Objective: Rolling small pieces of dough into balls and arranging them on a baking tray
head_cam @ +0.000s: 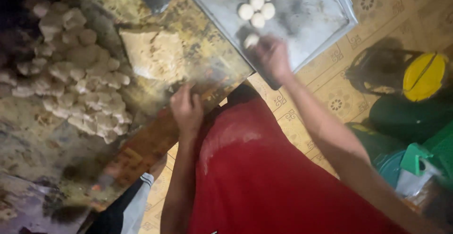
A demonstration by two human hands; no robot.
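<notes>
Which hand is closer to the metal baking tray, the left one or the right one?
Right. The right hand is over the metal baking tray, placing a dough ball near its edge. The left hand is off the tray, at the table edge beside the dough slab.

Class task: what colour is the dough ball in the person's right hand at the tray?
White, seen in the head view: dough ball in the right hand.

Dull floured metal tray (311, 21), soft matt dough balls (257, 7)

Patterned tile floor (377, 7) — dim light
</notes>
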